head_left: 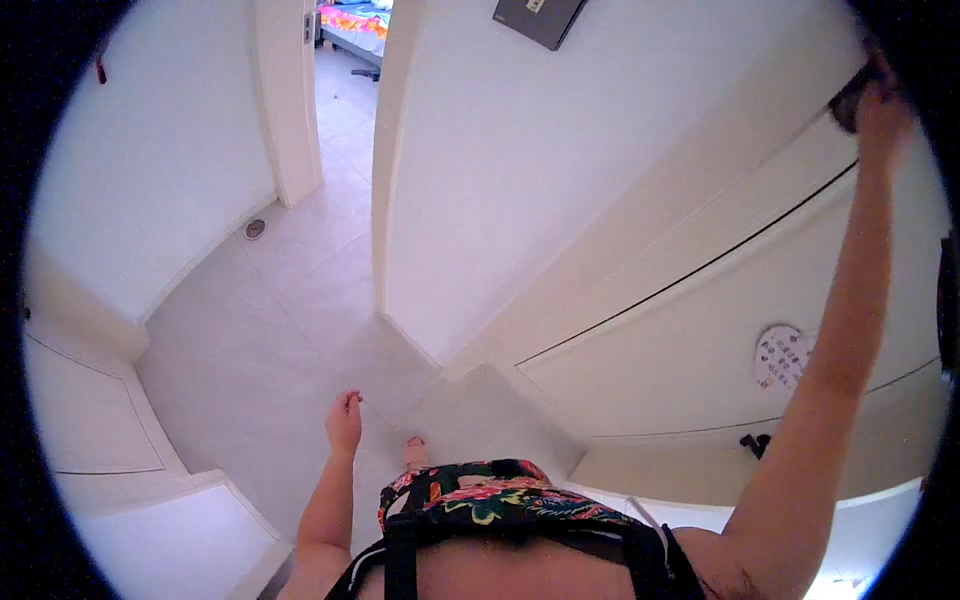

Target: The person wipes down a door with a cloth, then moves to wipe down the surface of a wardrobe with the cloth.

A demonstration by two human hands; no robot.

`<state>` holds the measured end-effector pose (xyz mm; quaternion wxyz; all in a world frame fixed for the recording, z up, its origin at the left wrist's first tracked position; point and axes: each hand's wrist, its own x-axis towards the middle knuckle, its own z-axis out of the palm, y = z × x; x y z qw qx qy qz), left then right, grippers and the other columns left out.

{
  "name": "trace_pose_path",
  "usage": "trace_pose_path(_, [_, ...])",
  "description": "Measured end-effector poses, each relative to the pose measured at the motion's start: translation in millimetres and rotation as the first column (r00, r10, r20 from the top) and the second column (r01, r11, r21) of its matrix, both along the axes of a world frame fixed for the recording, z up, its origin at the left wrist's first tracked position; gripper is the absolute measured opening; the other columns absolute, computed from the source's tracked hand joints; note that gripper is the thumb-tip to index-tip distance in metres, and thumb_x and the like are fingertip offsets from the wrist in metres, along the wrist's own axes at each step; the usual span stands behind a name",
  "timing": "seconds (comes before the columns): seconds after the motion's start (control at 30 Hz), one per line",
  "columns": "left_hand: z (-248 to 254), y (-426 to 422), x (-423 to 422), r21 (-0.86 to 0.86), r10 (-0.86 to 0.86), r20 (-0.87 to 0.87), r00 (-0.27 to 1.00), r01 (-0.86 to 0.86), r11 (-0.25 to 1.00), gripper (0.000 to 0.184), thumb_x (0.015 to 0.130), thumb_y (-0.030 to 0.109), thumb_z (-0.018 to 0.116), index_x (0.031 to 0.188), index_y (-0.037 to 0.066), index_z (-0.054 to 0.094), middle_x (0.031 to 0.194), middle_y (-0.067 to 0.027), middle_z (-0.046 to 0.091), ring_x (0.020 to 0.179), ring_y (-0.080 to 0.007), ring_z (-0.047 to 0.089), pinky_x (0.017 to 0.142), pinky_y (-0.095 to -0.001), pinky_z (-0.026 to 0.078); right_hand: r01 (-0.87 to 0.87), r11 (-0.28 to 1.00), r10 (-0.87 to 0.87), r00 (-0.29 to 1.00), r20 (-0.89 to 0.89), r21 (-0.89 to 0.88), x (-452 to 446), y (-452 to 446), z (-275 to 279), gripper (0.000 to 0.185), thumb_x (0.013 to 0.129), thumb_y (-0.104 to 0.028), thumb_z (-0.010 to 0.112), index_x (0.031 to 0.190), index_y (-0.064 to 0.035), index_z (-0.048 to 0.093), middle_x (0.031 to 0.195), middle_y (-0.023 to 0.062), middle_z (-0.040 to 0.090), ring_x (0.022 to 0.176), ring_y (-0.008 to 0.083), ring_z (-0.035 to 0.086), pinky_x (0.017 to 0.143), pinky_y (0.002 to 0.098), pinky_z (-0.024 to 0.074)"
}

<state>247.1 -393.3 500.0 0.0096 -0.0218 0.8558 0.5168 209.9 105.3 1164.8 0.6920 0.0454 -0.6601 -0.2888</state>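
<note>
My right hand (885, 115) is raised to the far upper right, against the upper part of a cream door frame. Beside its fingers, touching or very close, is a dark brown object (850, 105) whose kind I cannot make out. The fingers are blurred and lost in the dark edge of the picture. Low over the floor hangs my left hand (345, 420), its fingers curled together with nothing visible in them. A cream door (680, 340) lies under my right arm, with a pale heart-shaped sign (785, 355) on it, partly covered by the arm.
An open doorway (345, 130) ahead shows part of a bed (355, 30) with bright bedding. A dark flat panel (540, 18) is on the white wall (520, 170). A round floor drain (255, 229) sits by the left wall. Black door handle (757, 443) at right.
</note>
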Motion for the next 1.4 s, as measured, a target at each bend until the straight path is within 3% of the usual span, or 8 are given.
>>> trace_pose_path(0.13, [32.1, -31.0, -2.5, 0.173, 0.127, -0.012, 0.992, -0.123, 0.977, 0.02, 0.088, 0.017, 0.049, 0.097, 0.003, 0.061, 0.086, -0.0107, 0.066, 0.08, -0.0211, 0.063, 0.071, -0.0304, 0.047, -0.069, 0.963, 0.048, 0.995, -0.089, -0.259, 7.8, -22.5, 97.3, 0.035, 0.084, -0.024, 0.051, 0.113, -0.0034, 0.056, 0.108, 0.0204, 0.057, 0.102, 0.0336, 0.054, 0.088, 0.0389, 0.0431])
trace_pose_path(0.23, [-42.4, -41.4, 6.3, 0.209, 0.132, 0.022, 0.991, -0.133, 0.969, 0.02, 0.088, 0.017, 0.049, 0.097, 0.004, 0.061, 0.086, -0.01, 0.066, 0.08, -0.0202, 0.063, 0.071, -0.0298, 0.047, -0.148, 0.988, 0.148, 0.989, 0.004, -0.053, 5.5, -64.2, -58.2, 0.044, 0.078, -0.013, 0.053, 0.122, -0.0099, 0.054, 0.121, 0.0188, 0.053, 0.115, 0.0343, 0.046, 0.098, 0.0407, 0.0352])
trace_pose_path(0.37, [-31.1, -46.0, 80.7, -0.148, 0.044, 0.089, 0.995, -0.031, 0.989, 0.019, 0.087, 0.017, 0.049, 0.098, 0.008, 0.062, 0.086, -0.0082, 0.066, 0.077, -0.0193, 0.062, 0.069, -0.0295, 0.048, -0.202, 0.897, 0.226, 0.974, 0.017, -0.393, 9.5, -43.7, -263.7, 0.04, 0.083, -0.017, 0.051, 0.12, -0.003, 0.053, 0.127, 0.0207, 0.046, 0.12, 0.0395, 0.037, 0.101, 0.0466, 0.0308])
trace_pose_path(0.47, [-53.8, -57.3, 113.8, 0.092, 0.045, 0.255, 0.966, -0.07, 0.993, 0.019, 0.087, 0.02, 0.05, 0.099, 0.01, 0.062, 0.086, -0.0069, 0.066, 0.075, -0.0206, 0.063, 0.068, -0.0307, 0.048, 0.03, 0.75, 0.167, 0.958, 0.233, -0.661, 61.3, -50.2, -415.4, 0.037, 0.082, -0.013, 0.052, 0.117, -0.0014, 0.055, 0.124, 0.0279, 0.045, 0.122, 0.0409, 0.035, 0.102, 0.049, 0.0272])
trace_pose_path(0.6, [70.9, -93.0, 60.1, 0.006, 0.059, 0.253, 0.966, -0.062, 0.998, 0.022, 0.088, 0.026, 0.048, 0.098, 0.012, 0.062, 0.084, -0.0095, 0.065, 0.074, -0.0259, 0.062, 0.069, -0.0347, 0.048, -0.118, 0.66, 0.427, 0.871, 0.241, -0.742, 66.0, -40.7, -349.6, 0.032, 0.08, -0.011, 0.056, 0.111, -0.002, 0.06, 0.124, 0.0267, 0.045, 0.117, 0.0411, 0.041, 0.098, 0.0498, 0.0334])
trace_pose_path(0.87, [106.2, -161.7, -72.3, -0.056, 0.019, 0.129, 0.991, -0.012, 0.998, 0.025, 0.088, 0.025, 0.046, 0.098, 0.009, 0.062, 0.086, -0.0086, 0.067, 0.084, -0.0244, 0.063, 0.073, -0.0335, 0.048, -0.027, 0.997, 0.067, 0.768, 0.637, -0.073, -141.1, -184.3, -112.7, 0.035, 0.08, -0.008, 0.053, 0.113, -0.0179, 0.06, 0.117, 0.0137, 0.054, 0.108, 0.0325, 0.05, 0.094, 0.0421, 0.0399])
trace_pose_path(1.13, [73.1, -263.7, -76.6, -0.196, 0.121, 0.285, 0.951, -0.065, 0.978, 0.024, 0.089, 0.024, 0.046, 0.099, 0.008, 0.062, 0.089, -0.0075, 0.067, 0.084, -0.0221, 0.063, 0.073, -0.0326, 0.048, 0.228, 0.846, -0.51, 0.081, 0.856, 0.482, -312.6, -228.8, -189.5, 0.031, 0.083, -0.013, 0.051, 0.111, -0.0209, 0.06, 0.108, 0.0059, 0.057, 0.103, 0.025, 0.052, 0.102, 0.0416, 0.033])
trace_pose_path(1.4, [67.6, -227.1, -45.7, -0.178, 0.195, 0.408, 0.892, -0.132, 0.975, 0.024, 0.088, 0.024, 0.048, 0.1, 0.008, 0.062, 0.09, -0.0084, 0.066, 0.083, -0.0223, 0.063, 0.074, -0.0323, 0.047, 0.039, 0.855, -0.518, 0.06, 0.853, 0.517, -335.0, -179.7, -298.5, 0.026, 0.084, -0.018, 0.047, 0.104, -0.0195, 0.063, 0.101, 0.0045, 0.06, 0.103, 0.0222, 0.052, 0.106, 0.0448, 0.0236])
